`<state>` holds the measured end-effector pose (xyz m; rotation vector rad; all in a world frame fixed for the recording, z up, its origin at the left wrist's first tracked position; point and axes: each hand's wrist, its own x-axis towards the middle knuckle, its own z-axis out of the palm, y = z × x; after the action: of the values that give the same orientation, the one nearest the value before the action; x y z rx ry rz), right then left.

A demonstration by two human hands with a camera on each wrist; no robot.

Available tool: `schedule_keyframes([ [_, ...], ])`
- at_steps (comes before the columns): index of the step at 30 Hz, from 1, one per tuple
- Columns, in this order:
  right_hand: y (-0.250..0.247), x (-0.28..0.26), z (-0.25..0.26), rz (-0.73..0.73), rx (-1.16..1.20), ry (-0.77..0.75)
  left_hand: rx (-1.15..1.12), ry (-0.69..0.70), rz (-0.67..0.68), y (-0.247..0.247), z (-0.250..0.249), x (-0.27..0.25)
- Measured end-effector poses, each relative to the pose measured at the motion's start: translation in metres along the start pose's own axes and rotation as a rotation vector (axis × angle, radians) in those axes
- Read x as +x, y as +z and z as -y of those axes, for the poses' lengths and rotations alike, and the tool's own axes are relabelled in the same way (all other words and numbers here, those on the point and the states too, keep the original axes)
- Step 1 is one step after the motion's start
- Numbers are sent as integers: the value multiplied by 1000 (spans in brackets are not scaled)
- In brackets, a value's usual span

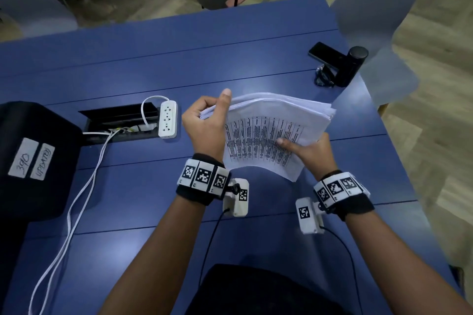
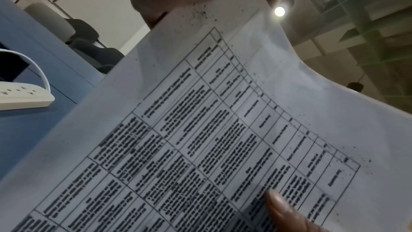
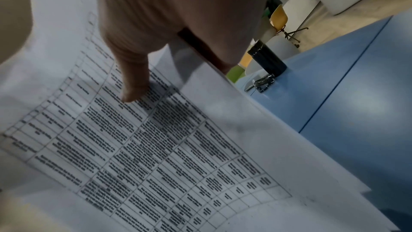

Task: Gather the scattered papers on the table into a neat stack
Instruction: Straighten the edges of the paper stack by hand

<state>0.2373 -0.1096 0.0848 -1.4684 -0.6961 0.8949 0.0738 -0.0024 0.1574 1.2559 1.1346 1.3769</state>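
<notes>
A stack of white papers with a printed table on the top sheet is held up above the blue table, its near edge sagging. My left hand grips the stack's left edge, thumb up against the sheets. My right hand holds the right side, thumb pressed on the printed table. In the left wrist view the top sheet fills the frame, with the right thumb tip on it. The right wrist view shows the same sheet under my right thumb.
A white power strip lies beside an open cable slot, white cables trailing to a black case at left. A black cylinder, a phone and keys sit far right. Chairs stand around the table.
</notes>
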Motion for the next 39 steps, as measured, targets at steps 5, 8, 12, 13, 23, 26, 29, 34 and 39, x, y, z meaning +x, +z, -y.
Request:
schedule_keyframes([
  [5,4,6,3,-40,20,57,-6,-12,57,0,-1,9],
  [8,3,7,3,-52,20,52,6,-32,76,0,-3,10],
  [12,6,7,13,-102,-46,24,33,-15,73,1,-9,11],
  [13,7,5,20,-107,-54,5,24,-8,70,1,-16,12],
  [23,1,0,3,48,-117,88,110,-77,64,-14,11,-1],
  [26,-1,8,-19,-51,-164,106,150,-120,65,-19,24,2],
  [29,1,14,-16,-180,-236,80,229,-94,172,-21,22,6],
  [34,1,17,6,-185,-501,-72,894,311,532,-28,-15,2],
  [39,5,10,60,51,-946,-557,892,280,725,-31,-27,28],
])
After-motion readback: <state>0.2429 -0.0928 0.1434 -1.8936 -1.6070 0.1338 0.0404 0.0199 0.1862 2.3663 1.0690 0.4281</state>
